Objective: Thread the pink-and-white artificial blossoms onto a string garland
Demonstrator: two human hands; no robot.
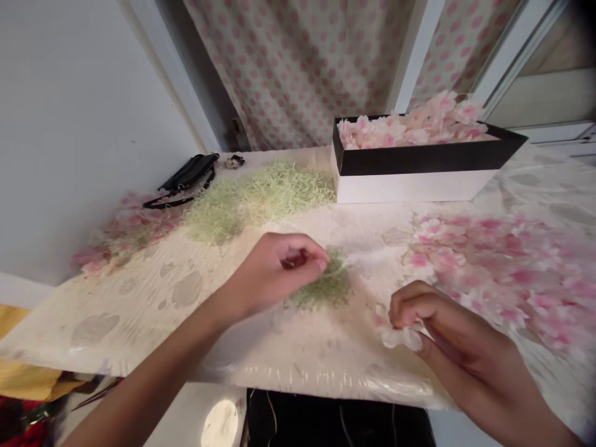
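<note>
Along the near edge of the desk (pixel 135 316), the left hand (pixel 274 273) pinches into a green shredded-fibre tuft (pixel 323 285) at its 3 o'clock, while the right hand (pixel 437 323) — fingers curled shut — grips a pale artificial petal (pixel 398 335).

the near strip of the desk (pixel 288 372) lets a hand (pixel 451 335) pass sideways; the white box (pixel 410 186) at upper right blocks the way toward the polka-dot curtain (pixel 288 74).
</note>
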